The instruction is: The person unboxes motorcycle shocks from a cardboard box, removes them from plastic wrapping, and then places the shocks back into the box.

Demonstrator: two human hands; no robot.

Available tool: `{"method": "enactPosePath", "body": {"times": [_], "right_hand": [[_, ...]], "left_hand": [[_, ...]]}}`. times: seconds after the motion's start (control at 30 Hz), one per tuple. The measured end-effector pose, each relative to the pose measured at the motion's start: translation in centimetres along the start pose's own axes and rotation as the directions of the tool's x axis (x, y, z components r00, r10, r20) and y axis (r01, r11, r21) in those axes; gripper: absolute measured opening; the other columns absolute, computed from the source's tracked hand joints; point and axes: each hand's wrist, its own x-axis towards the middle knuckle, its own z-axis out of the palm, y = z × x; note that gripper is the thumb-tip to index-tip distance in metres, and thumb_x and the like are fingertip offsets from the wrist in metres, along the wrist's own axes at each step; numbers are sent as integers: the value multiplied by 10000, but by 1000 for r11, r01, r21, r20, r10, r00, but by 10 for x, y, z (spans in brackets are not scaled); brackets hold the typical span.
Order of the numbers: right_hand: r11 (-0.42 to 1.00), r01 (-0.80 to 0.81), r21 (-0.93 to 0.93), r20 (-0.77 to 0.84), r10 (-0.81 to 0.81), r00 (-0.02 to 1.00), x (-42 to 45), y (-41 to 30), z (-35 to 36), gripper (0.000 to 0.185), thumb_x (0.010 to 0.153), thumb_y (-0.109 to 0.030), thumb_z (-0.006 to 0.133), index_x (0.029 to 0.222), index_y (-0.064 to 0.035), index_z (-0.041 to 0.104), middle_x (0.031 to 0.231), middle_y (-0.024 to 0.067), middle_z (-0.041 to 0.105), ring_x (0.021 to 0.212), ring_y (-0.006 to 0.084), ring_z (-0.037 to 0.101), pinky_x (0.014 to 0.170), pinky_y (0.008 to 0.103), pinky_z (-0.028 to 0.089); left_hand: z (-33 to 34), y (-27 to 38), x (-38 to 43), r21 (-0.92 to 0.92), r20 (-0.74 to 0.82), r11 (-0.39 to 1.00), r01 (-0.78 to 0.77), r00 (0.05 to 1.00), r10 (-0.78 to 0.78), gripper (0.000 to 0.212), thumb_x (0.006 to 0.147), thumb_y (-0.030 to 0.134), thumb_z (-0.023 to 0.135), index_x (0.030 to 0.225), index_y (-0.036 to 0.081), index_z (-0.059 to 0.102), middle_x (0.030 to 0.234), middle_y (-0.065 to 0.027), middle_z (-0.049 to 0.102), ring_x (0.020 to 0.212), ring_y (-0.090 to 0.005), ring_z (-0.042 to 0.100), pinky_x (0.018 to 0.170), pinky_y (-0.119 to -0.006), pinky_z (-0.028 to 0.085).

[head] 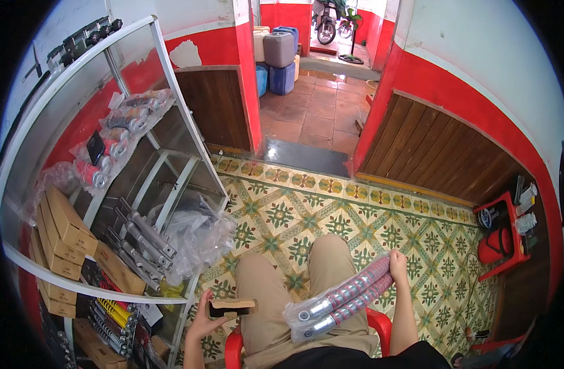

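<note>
My right hand (399,266) grips the far end of a clear plastic bag that holds two shock absorbers (344,300) with red coil springs and silver bodies. They slant across my right thigh, their metal eyelets towards my lap. My left hand (203,318) holds an open cardboard box (232,304) by its side, thumb below and fingers behind. The box mouth faces me and its inside looks dark; whether anything lies in it I cannot tell. Box and left hand are beside my left thigh.
On my left stands a metal-framed glass cabinet (171,69) with bagged shock absorbers (134,117), fork tubes (143,235), long cardboard boxes (65,230) and yellow springs (112,312). A red plastic chair (379,325) is under me. At right is a red stool (507,267). Ahead, a doorway shows stacked jerrycans (279,50).
</note>
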Motion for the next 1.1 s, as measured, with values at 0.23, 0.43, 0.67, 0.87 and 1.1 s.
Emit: {"method": "enactPosePath", "body": {"times": [0.23, 0.43, 0.67, 0.87, 1.1], "right_hand": [[1000, -18, -12, -3, 18, 1000, 1, 0, 0, 308, 896, -229, 456, 792, 35, 575, 675, 137, 555, 673, 197, 538, 666, 355, 441], [1000, 4, -2, 1, -4, 1000, 1, -1, 0, 291, 896, -205, 445, 803, 40, 572, 697, 203, 565, 669, 249, 548, 673, 379, 453], [1000, 3, 4, 20, -3, 1000, -2, -4, -1, 280, 896, -195, 444, 796, 37, 567, 680, 175, 552, 660, 227, 535, 667, 373, 452], [1000, -24, -4, 7, 24, 1000, -4, -10, 1, 307, 892, -226, 439, 777, 35, 551, 662, 141, 539, 663, 203, 526, 666, 363, 439], [999, -39, -18, 29, 40, 999, 1, -1, -7, 316, 903, -231, 434, 790, 33, 564, 686, 142, 552, 695, 192, 540, 678, 357, 439]], "left_hand": [[5, 8, 0, -127, -22, 992, -5, 1000, 2, 643, 888, 190, 563, 1465, 56, 312, 1469, -155, 356, 1390, -259, 298, 1137, -376, 215], [12, 3, -3, -139, -200, 982, 129, 967, -155, 499, 946, 187, 420, 1420, 38, 382, 1400, -168, 442, 1313, -279, 393, 1092, -347, 269], [-6, -54, -3, 291, -293, 798, 529, 843, -452, 476, 963, 214, 401, 1383, -10, 395, 1302, -197, 522, 1194, -343, 514, 1025, -383, 363], [-8, -146, -9, 35, -524, 966, 255, 828, -200, 448, 971, 145, 365, 1391, -11, 382, 1285, -209, 522, 940, -315, 634, 755, -410, 543], [-6, -158, 3, -382, -557, 856, 349, 651, -515, 448, 1004, 149, 388, 1426, -1, 372, 1359, -217, 487, 1227, -334, 502, 952, -392, 452]]}}
